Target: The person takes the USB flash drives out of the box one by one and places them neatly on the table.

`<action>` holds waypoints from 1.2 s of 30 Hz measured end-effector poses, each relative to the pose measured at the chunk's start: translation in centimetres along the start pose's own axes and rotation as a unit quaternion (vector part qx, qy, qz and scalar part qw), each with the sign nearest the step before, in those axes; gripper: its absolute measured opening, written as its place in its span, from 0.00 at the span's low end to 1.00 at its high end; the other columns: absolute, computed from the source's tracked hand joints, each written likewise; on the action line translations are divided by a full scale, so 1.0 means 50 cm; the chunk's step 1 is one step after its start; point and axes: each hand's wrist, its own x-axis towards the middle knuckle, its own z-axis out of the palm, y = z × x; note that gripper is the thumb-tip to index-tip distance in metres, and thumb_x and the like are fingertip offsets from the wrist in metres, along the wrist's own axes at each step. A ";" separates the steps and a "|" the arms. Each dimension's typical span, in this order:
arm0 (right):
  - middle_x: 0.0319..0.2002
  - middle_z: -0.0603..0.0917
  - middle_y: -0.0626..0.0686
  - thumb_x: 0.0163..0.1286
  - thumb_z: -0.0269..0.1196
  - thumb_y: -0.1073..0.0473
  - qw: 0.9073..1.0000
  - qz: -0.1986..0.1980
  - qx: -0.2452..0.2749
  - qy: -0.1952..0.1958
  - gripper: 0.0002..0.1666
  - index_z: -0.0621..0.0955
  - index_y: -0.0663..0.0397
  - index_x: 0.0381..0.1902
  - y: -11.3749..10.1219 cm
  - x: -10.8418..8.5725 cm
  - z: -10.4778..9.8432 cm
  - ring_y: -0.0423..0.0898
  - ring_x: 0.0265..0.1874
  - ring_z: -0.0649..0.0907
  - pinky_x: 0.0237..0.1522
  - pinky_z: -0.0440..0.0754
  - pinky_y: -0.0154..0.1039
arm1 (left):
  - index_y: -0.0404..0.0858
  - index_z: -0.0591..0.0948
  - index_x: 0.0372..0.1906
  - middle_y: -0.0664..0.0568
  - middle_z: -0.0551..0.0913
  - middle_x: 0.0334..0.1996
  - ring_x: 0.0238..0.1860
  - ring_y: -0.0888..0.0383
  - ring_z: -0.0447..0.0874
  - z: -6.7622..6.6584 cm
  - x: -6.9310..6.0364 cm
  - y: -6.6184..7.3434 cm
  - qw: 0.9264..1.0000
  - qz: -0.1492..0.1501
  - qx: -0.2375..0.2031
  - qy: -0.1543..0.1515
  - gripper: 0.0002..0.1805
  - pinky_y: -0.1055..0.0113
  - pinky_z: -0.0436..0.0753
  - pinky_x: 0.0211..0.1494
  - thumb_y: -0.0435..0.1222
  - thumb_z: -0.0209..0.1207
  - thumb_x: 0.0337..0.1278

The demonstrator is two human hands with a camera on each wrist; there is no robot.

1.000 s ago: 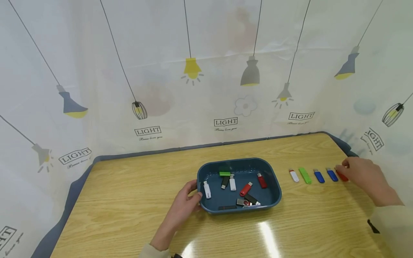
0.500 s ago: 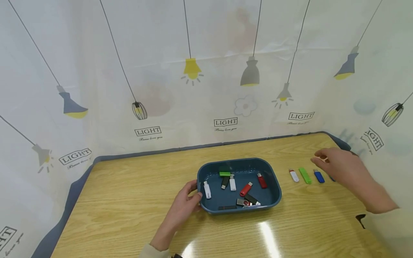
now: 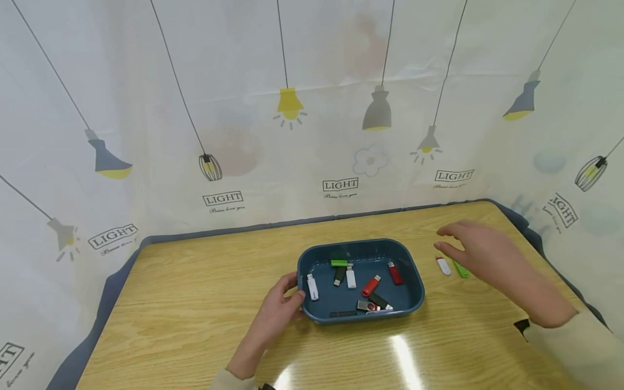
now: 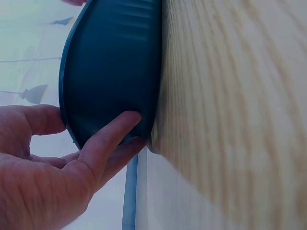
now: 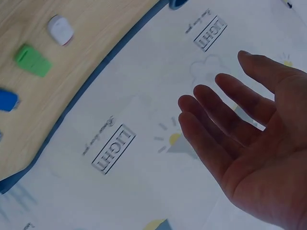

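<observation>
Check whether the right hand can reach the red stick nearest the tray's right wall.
Likely yes: the right hand looks empty and nothing covers that red stick; only the right wall of the tray stands between.

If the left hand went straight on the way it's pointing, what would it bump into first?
The tray, almost certainly: the left hand is touching its left end, so there looks to be no gap to cross.
</observation>
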 end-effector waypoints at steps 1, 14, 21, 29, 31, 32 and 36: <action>0.51 0.86 0.63 0.72 0.68 0.50 1.000 -0.005 0.002 0.001 0.23 0.85 0.62 0.55 -0.009 0.003 0.001 0.62 0.47 0.86 0.42 0.86 0.60 | 0.28 0.62 0.77 0.29 0.64 0.74 0.63 0.36 0.79 0.000 0.000 0.000 1.000 0.000 0.001 0.000 0.29 0.54 0.89 0.52 0.31 0.50 0.77; 0.53 0.86 0.57 0.69 0.71 0.50 0.998 -0.051 0.010 -0.030 0.21 0.86 0.55 0.54 -0.112 0.047 0.033 0.56 0.47 0.87 0.44 0.88 0.53 | 0.28 0.62 0.77 0.29 0.64 0.74 0.63 0.36 0.78 -0.003 0.003 -0.009 1.000 0.006 0.002 -0.004 0.29 0.55 0.89 0.52 0.32 0.50 0.77; 0.49 0.86 0.55 0.69 0.72 0.51 0.996 -0.080 0.013 -0.042 0.19 0.86 0.55 0.52 -0.138 0.057 0.056 0.52 0.44 0.86 0.43 0.88 0.49 | 0.29 0.62 0.77 0.30 0.64 0.74 0.65 0.36 0.77 -0.004 0.008 -0.010 1.000 0.002 0.005 -0.007 0.29 0.57 0.89 0.53 0.33 0.50 0.77; 0.47 0.86 0.52 0.69 0.72 0.52 0.990 -0.113 0.023 -0.080 0.18 0.86 0.53 0.52 -0.162 0.066 0.088 0.45 0.36 0.86 0.35 0.87 0.40 | 0.28 0.61 0.77 0.29 0.63 0.74 0.66 0.34 0.76 -0.005 0.006 -0.009 1.000 0.009 0.003 -0.009 0.29 0.56 0.89 0.53 0.32 0.49 0.78; 0.47 0.85 0.52 0.69 0.71 0.52 0.989 -0.119 0.021 -0.090 0.17 0.86 0.53 0.52 -0.166 0.068 0.098 0.44 0.34 0.85 0.32 0.86 0.39 | 0.28 0.61 0.77 0.29 0.63 0.74 0.66 0.34 0.76 -0.005 0.006 -0.008 1.000 0.009 0.004 -0.009 0.29 0.55 0.89 0.53 0.32 0.49 0.78; 0.47 0.85 0.52 0.70 0.71 0.52 0.988 -0.119 0.019 -0.096 0.17 0.86 0.53 0.53 -0.169 0.068 0.104 0.43 0.33 0.85 0.32 0.86 0.39 | 0.28 0.61 0.77 0.29 0.63 0.74 0.66 0.34 0.76 -0.004 0.006 -0.008 1.000 0.009 0.004 -0.008 0.29 0.55 0.89 0.53 0.32 0.49 0.78; 0.46 0.85 0.52 0.70 0.71 0.51 0.986 -0.121 0.015 -0.112 0.18 0.86 0.53 0.53 -0.174 0.072 0.124 0.44 0.32 0.84 0.32 0.86 0.39 | 0.29 0.62 0.77 0.29 0.63 0.74 0.65 0.34 0.77 -0.003 0.005 -0.007 1.000 0.010 0.008 -0.006 0.29 0.55 0.89 0.53 0.32 0.50 0.77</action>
